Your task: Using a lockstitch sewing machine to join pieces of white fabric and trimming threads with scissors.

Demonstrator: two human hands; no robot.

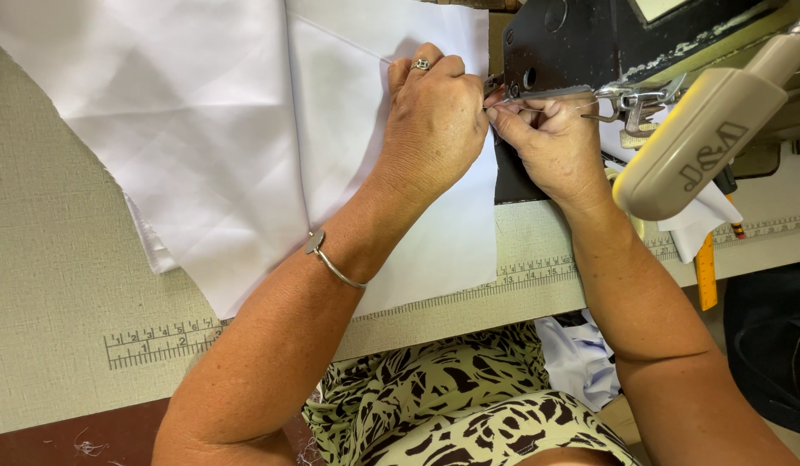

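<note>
Our left hand point(434, 121) presses flat on the white fabric point(244, 129), while our right hand point(551, 147), nearer the sewing machine point(590, 43), pinches its edge just past our fingertips.

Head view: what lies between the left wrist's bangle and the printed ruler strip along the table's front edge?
Only white fabric. It spreads under the left hand, past the bangle, to the ruler strip. The head view shows this.
</note>
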